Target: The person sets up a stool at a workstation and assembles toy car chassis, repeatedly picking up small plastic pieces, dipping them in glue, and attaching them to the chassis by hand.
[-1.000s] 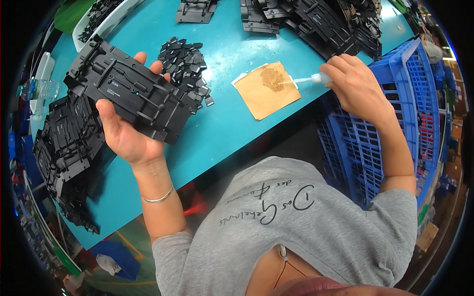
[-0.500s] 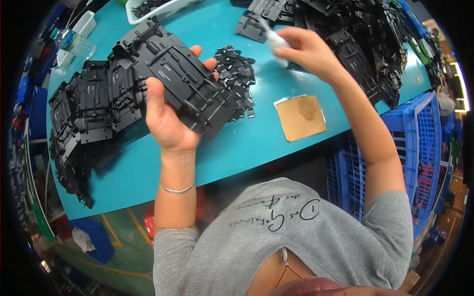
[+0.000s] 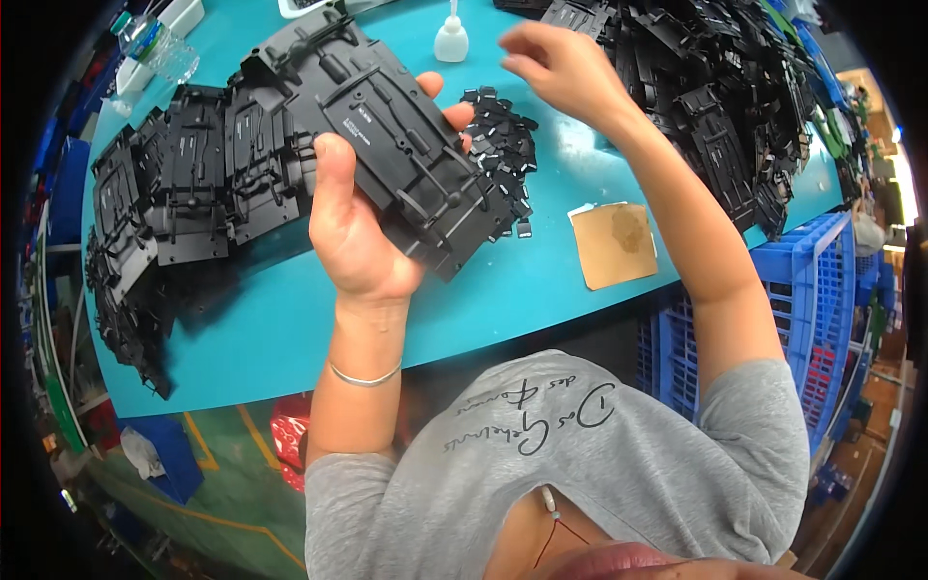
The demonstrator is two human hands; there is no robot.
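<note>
My left hand (image 3: 362, 242) is closed around a black moulded plastic panel (image 3: 387, 135) with ribs and raised rods, its thumb on the near edge and fingertips showing at the far edge. The panel is tilted above the table. My right hand (image 3: 561, 72) is in the air with nothing in it, thumb and forefinger slightly apart. To its left, a small white squeeze bottle (image 3: 451, 43) with a thin nozzle stands upright on the table. Many small black flat pieces (image 3: 503, 145) lie in a heap beside the held panel.
More black panels (image 3: 198, 174) lie in an overlapping row at left, and another large pile (image 3: 710, 126) fills the right. A brown stained card (image 3: 614, 246) lies near the front edge of the teal table (image 3: 280, 329). A plastic bottle (image 3: 159, 48) and blue crates (image 3: 797, 300) are around.
The squeeze bottle has left my right hand and now stands on the table; that hand has moved up and slightly left. My left hand still holds the panel, a little further right in the picture.
</note>
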